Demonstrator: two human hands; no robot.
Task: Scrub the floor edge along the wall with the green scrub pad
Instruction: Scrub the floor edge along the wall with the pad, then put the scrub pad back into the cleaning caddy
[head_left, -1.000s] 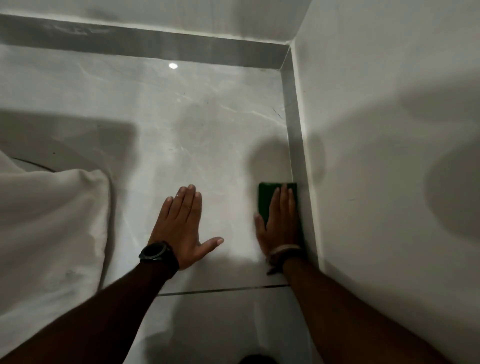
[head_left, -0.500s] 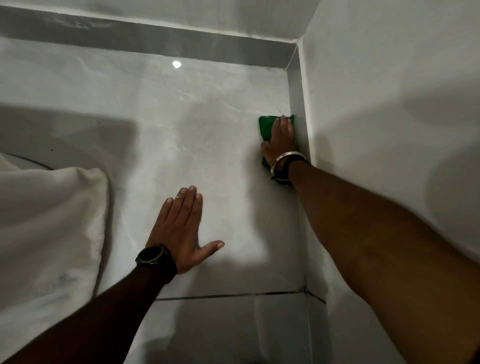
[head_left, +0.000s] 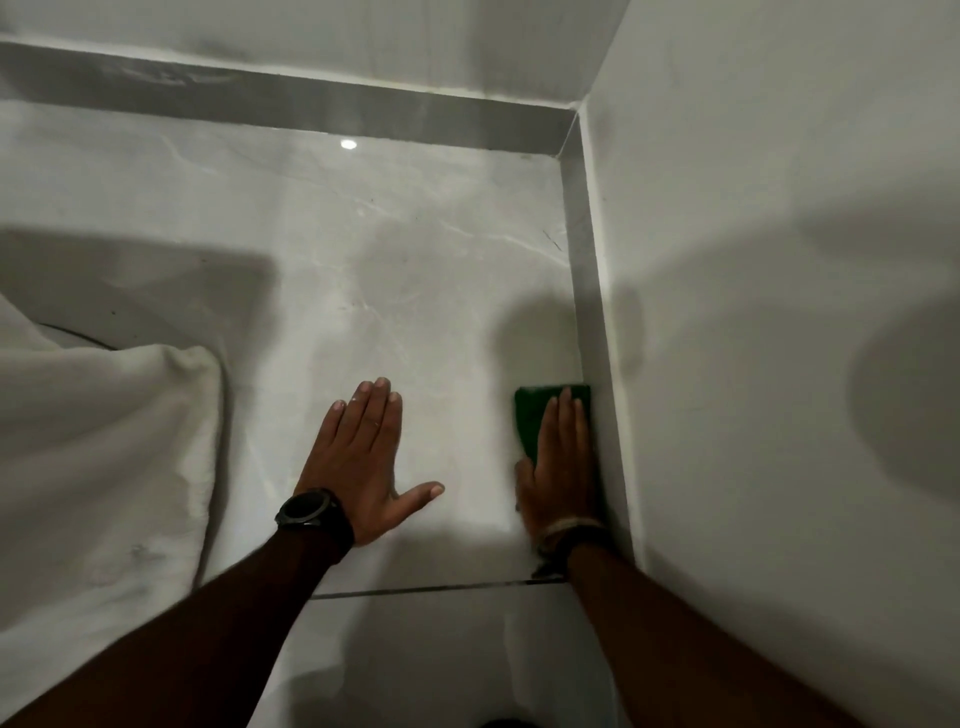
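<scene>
You're mid-scrub: your right hand (head_left: 558, 467), fingers straight, presses the green scrub pad (head_left: 535, 410) onto the floor (head_left: 415, 286) tight against the wall's skirting strip (head_left: 587, 291), your left hand (head_left: 363, 462) braced flat and holding nothing, so next slide the pad along that edge.

Scrub pad (head_left: 535, 415) on floor (head_left: 415, 286), touching skirting (head_left: 587, 312) of wall (head_left: 779, 312) at right; right hand (head_left: 561, 478) flat on pad. Left hand (head_left: 363, 462) flat on floor to its left; cloth (head_left: 104, 441) further left.

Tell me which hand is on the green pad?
The right hand, beside the wall, presses the green scrub pad; the left hand, wearing a watch, rests on floor.
</scene>
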